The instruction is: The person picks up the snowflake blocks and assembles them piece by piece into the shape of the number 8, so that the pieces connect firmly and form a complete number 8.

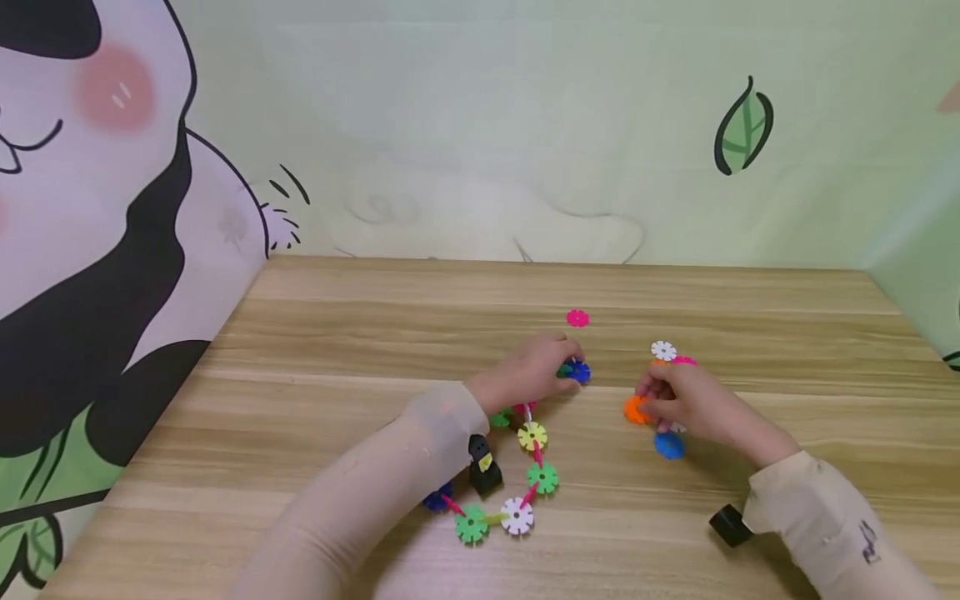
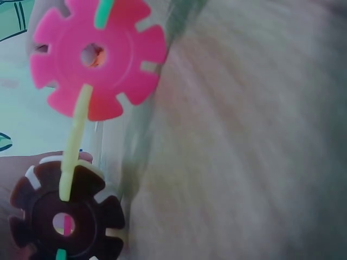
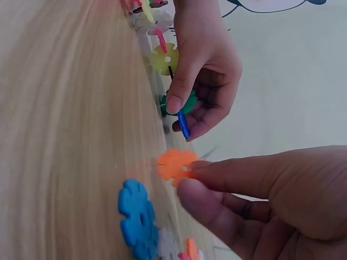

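Observation:
My left hand [image 1: 534, 367] holds a dark blue snowflake disc [image 1: 579, 372], with a green disc [image 3: 191, 102] joined to it between the fingers. A chain of notched discs runs from there, including a yellow disc [image 1: 533, 435], a green disc [image 1: 543, 477] and a white disc [image 1: 517, 517]. Under the left wrist, its pink disc [image 2: 59, 51] and brown disc [image 2: 35, 216] appear close up. My right hand [image 1: 693, 404] pinches an orange snowflake disc [image 3: 173, 164] between thumb and index finger, apart from the blue one.
Beside my right hand lie a light blue disc [image 1: 669, 446], a white disc [image 1: 663, 350] and a pink disc [image 1: 684, 362], with others partly hidden. One more pink disc [image 1: 577, 318] sits farther back on the wooden table [image 1: 420, 317]. A printed wall [image 1: 480, 125] rises behind the table.

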Tool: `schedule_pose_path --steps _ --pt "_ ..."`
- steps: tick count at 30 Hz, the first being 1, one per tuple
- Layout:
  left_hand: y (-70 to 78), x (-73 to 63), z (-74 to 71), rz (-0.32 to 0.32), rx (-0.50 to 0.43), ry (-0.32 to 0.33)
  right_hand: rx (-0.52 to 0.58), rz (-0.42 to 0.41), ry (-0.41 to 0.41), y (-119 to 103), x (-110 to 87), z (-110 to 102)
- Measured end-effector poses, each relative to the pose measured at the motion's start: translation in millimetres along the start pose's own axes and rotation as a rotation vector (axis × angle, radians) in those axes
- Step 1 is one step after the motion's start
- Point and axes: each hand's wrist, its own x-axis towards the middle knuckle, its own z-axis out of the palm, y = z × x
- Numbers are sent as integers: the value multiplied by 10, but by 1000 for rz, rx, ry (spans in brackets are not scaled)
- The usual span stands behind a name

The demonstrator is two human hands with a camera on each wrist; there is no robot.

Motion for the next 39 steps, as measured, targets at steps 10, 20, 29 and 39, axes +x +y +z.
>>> schedule_pose_path --steps 10,20,29,39 --pt "-40 15 24 17 -42 16 -179 -58 209 -118 167 136" --pt "-27 -9 14 16 -56 16 -225 -36 288 -140 257 268" --pt "-28 -8 13 8 -51 16 -260 -44 340 -102 333 362" --pt "-1 -23 -5 -6 -46 15 -323 -73 376 -89 359 481"
